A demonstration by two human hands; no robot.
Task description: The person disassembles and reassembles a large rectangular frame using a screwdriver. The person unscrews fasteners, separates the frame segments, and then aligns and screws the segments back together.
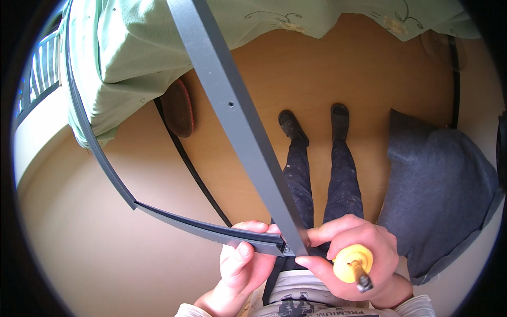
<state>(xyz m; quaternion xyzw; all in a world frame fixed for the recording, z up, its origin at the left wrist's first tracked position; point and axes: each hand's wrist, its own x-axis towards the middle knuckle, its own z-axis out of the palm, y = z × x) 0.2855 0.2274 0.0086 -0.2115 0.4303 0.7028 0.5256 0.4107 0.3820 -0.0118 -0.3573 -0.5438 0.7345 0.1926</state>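
With the left hand [244, 261] clamped around the grey frame [232, 111] just beside its corner joint and the right hand [356, 251] closed on the yellow-handled screwdriver [354, 264], the joint probably needs firm bracing while the tool stays square to it.

My left hand [244, 260] grips the corner of a grey metal frame [232, 113], thumb on its lower bar. My right hand [359, 252] pinches the joint while holding a yellow-handled screwdriver [354, 264]. Below, my dark shoes [293, 126] stand on the wooden floor [317, 79], beside a grey cushion [441, 185].
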